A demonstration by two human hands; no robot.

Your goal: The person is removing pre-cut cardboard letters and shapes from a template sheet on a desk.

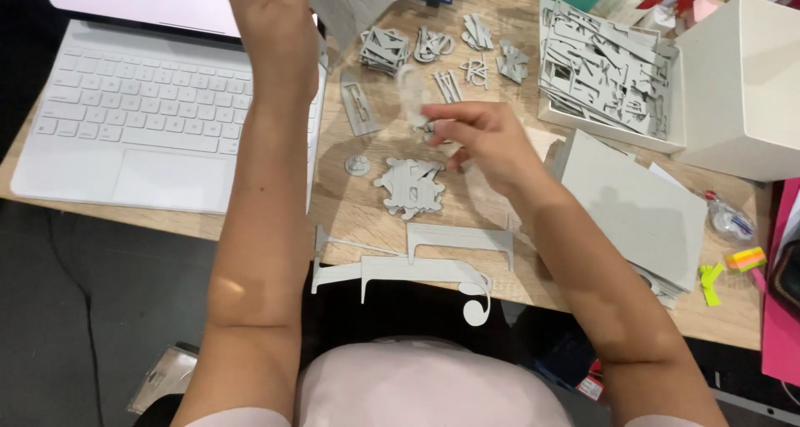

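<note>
My left hand is raised at the top of the view, gripping a grey cardboard sheet with cut-outs above the laptop's right edge. My right hand hovers over the wooden table, pinching a small, blurred piece between thumb and fingers; what it is I cannot tell. Just below it lies a grey assembled cardboard piece with a wavy outline, and a small grey disc rests to its left. Long grey cardboard offcuts lie at the table's near edge.
A white laptop keyboard fills the left side. Small heaps of grey cut pieces lie at the back. A white box holding several cardboard offcuts stands at the right, with grey sheets, tape and coloured sticky notes nearby.
</note>
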